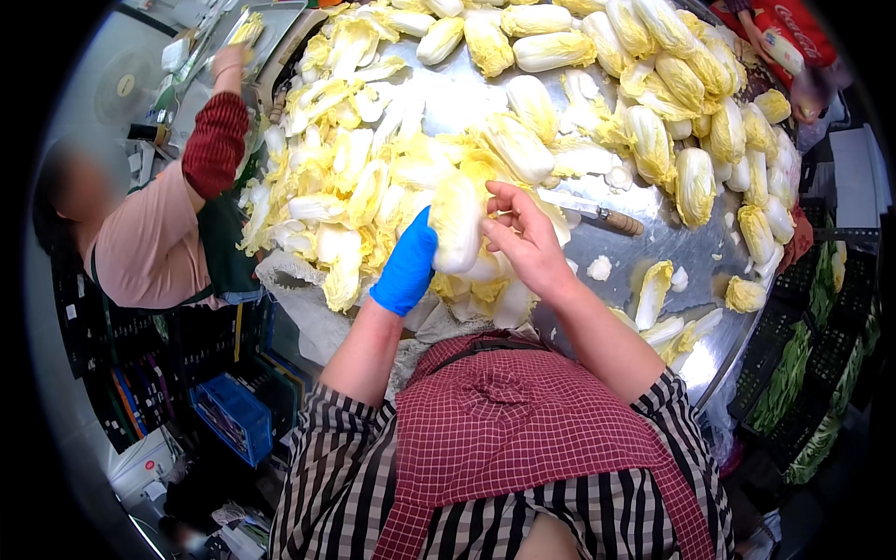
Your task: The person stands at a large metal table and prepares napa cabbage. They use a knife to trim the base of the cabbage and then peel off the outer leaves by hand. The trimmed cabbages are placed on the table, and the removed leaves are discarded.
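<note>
My left hand [408,262], in a blue glove, grips the left side of a napa cabbage head [457,222] in the middle of the view. The cabbage is held tilted over a heap of loose yellow-white leaves [350,182]. My bare right hand [521,234] is at the cabbage's right side, fingers curled and apart; the fingertips are close to it, and whether they touch it I cannot tell. Just right of that hand, a knife with a wooden handle [621,221] lies on the metal table [602,259], its blade pointing left.
Many whole cabbages [647,143] are piled at the back and right of the table. Cut stem ends [599,268] and leaves [654,294] lie nearer. A co-worker [150,238] stands at the left, another person [805,84] at the upper right. Black crates with greens [780,378] stand at the right.
</note>
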Motion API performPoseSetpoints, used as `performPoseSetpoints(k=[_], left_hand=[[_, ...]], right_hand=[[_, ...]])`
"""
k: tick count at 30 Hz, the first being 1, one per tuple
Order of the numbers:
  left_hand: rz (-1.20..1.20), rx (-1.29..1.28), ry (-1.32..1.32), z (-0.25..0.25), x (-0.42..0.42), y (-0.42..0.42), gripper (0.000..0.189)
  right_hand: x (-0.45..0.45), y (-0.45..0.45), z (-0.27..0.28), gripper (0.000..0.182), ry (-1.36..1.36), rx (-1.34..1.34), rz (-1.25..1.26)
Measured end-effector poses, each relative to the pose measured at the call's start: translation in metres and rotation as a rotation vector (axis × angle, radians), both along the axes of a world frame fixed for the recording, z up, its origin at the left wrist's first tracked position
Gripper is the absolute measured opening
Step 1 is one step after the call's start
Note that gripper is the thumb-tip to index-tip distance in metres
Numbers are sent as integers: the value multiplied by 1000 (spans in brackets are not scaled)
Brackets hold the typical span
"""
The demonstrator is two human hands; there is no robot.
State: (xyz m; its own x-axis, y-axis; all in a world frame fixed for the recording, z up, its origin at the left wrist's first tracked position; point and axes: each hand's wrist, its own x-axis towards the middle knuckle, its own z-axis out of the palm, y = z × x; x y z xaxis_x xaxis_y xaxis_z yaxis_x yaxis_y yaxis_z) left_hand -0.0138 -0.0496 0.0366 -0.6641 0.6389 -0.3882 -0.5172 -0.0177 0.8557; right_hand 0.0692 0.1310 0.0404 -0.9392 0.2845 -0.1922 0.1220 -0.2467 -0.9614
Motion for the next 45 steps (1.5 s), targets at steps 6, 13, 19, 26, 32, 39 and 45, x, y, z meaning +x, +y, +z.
performPoseSetpoints(k=[6, 13, 19, 26, 32, 39, 45], left_hand=[[-141, -155, 216, 26, -3, 3, 79], [-109, -138, 210, 26, -4, 0, 84], [-15, -62, 155, 11, -2, -3, 81], [289, 113, -162, -13, -6, -2, 61], [520, 253, -434, -12, -33, 4, 56], [479, 234, -269, -1, -40, 2, 55], [-15, -352, 500, -1, -18, 11, 59]], right_hand=[[-6, 10, 20, 65, -51, 138, 144], [-3, 8, 31, 57, -15, 27, 97], [-2, 3, 15, 38, 16, 26, 7], [2, -6, 19, 22, 239, 161, 13], [18, 0, 22, 23, 346, 401, 253], [13, 3, 23, 39, 364, 871, 443], [-3, -20, 20, 67, 3, 246, 93]])
